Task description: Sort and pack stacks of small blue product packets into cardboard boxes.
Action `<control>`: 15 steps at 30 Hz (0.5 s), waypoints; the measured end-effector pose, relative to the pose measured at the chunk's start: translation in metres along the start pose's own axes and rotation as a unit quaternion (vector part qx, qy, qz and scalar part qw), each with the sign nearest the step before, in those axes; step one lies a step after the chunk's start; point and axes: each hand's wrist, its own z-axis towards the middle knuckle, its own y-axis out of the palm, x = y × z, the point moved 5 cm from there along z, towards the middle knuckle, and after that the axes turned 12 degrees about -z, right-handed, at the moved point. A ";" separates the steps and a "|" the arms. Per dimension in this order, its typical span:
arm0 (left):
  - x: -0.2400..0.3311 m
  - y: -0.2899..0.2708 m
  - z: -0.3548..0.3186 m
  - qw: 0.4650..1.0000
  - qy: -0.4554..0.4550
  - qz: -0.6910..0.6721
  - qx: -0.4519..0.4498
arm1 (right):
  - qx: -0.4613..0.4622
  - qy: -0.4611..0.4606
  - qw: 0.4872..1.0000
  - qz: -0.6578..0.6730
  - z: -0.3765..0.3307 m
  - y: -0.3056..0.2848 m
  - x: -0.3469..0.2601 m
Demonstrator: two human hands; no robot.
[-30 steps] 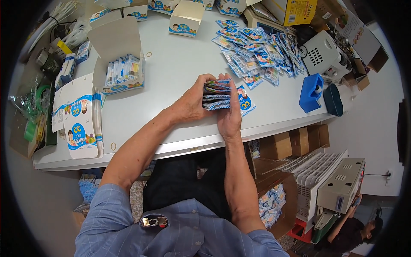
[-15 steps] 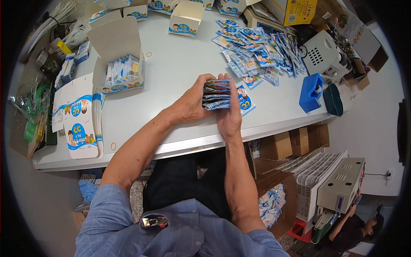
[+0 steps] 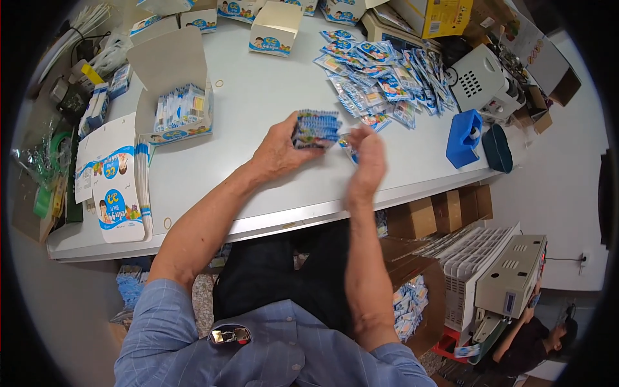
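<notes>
My left hand [image 3: 277,149] is closed round a stack of small blue-and-white printed sachets [image 3: 317,128], holding it just above the table. To the right of the stack, my right hand [image 3: 366,166] is apart from it, its fingers smeared by motion. A single sachet [image 3: 349,152] lies beside that hand and is partly covered by it; whether the fingers touch it I cannot tell. Farther back on the right is a loose heap of the same sachets [image 3: 387,80]. On the left stands an open carton [image 3: 174,134] with its lid up, holding a row of sachets.
Flat printed cartons [image 3: 119,193] are stacked at the table's left. More cartons [image 3: 274,39] stand along the back. A blue tape dispenser [image 3: 464,138] and a dark green bin [image 3: 498,149] sit at the right edge. A cardboard box [image 3: 422,309] of sachets is below; another person [image 3: 541,345] is at lower right.
My right hand has left the stack and moved right, beside the single sachet. My left hand has shifted slightly left with the stack and tilted it.
</notes>
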 end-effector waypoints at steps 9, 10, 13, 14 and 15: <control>0.003 -0.016 0.010 0.992 0.029 -0.069 0.099 | -0.183 0.024 0.802 -0.568 0.050 -0.032 -0.018; 0.004 -0.017 0.011 0.992 0.031 -0.069 0.103 | -0.218 0.061 0.811 -0.540 0.052 -0.031 -0.014; 0.007 -0.023 0.010 0.987 0.036 -0.066 0.139 | -0.309 0.038 0.812 -0.494 0.052 -0.019 -0.021; 0.006 -0.024 0.010 0.987 0.032 -0.058 0.145 | -0.353 -0.018 0.804 -0.478 0.051 -0.017 -0.026; 0.005 -0.025 0.011 0.987 0.027 -0.050 0.150 | -0.356 -0.019 0.802 -0.479 0.057 -0.020 -0.028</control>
